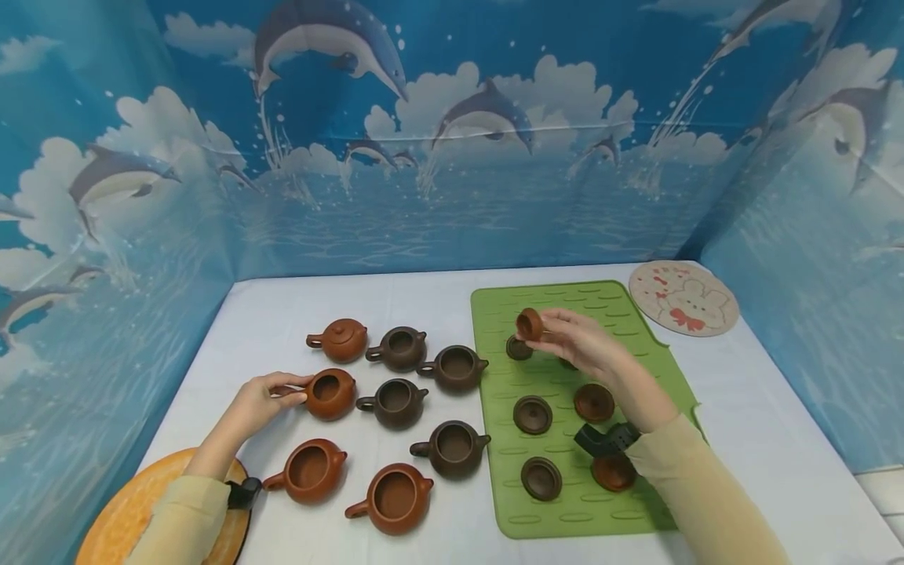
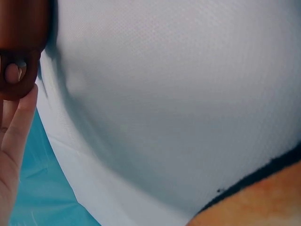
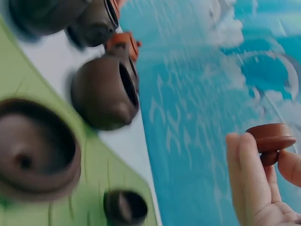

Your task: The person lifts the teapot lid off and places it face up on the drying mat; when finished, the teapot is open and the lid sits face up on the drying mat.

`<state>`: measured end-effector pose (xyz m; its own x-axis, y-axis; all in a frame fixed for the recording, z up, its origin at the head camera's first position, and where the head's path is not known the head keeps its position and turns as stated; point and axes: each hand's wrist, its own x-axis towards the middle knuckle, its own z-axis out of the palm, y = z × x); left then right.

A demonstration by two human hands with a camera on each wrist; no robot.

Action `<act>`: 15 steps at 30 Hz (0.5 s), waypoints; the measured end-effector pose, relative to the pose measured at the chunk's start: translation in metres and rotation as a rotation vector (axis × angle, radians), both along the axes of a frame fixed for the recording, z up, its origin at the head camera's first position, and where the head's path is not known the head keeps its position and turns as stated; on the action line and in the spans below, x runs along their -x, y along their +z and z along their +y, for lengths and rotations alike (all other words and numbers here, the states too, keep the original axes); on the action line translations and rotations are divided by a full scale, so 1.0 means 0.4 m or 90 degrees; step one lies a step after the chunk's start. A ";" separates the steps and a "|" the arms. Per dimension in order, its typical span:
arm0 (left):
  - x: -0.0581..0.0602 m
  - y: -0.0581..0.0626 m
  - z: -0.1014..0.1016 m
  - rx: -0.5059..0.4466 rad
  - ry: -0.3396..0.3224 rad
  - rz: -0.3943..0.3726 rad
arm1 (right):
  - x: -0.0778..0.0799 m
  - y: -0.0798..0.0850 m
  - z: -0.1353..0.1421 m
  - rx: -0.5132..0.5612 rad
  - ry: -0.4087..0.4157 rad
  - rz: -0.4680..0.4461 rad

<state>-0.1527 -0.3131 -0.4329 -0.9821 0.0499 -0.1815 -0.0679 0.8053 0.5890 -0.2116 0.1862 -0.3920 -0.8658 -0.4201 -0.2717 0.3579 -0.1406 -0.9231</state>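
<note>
My left hand holds the handle of a reddish-brown lidless teapot standing on the white cloth. In the left wrist view, fingers grip that teapot's handle, and one fingertip shows through its loop. Above the green mat, my right hand pinches a small reddish-brown teapot lid by its knob. The lid is tilted, its hollow underside toward the head camera. Behind the left hand's teapot stands a reddish-brown teapot with its lid on.
Several dark brown lidless teapots stand in the middle, with two reddish-brown lidless ones in front. Several lids lie on the mat. A round rabbit-print mat lies back right; an orange round board sits front left.
</note>
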 end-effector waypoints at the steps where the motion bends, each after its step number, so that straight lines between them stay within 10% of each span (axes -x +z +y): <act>1: 0.000 0.000 0.000 0.001 0.001 -0.002 | -0.003 -0.005 0.022 0.016 0.000 -0.002; 9: 0.002 -0.001 0.005 -0.010 -0.002 0.001 | -0.027 -0.042 0.169 0.162 0.017 -0.022; 15: -0.001 0.001 0.002 -0.008 0.005 -0.007 | -0.024 -0.076 0.234 0.014 -0.078 -0.053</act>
<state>-0.1521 -0.3124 -0.4326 -0.9805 0.0442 -0.1917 -0.0809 0.7974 0.5980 -0.2021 0.2799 -0.4226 -0.8858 -0.3190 -0.3370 0.4121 -0.2072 -0.8873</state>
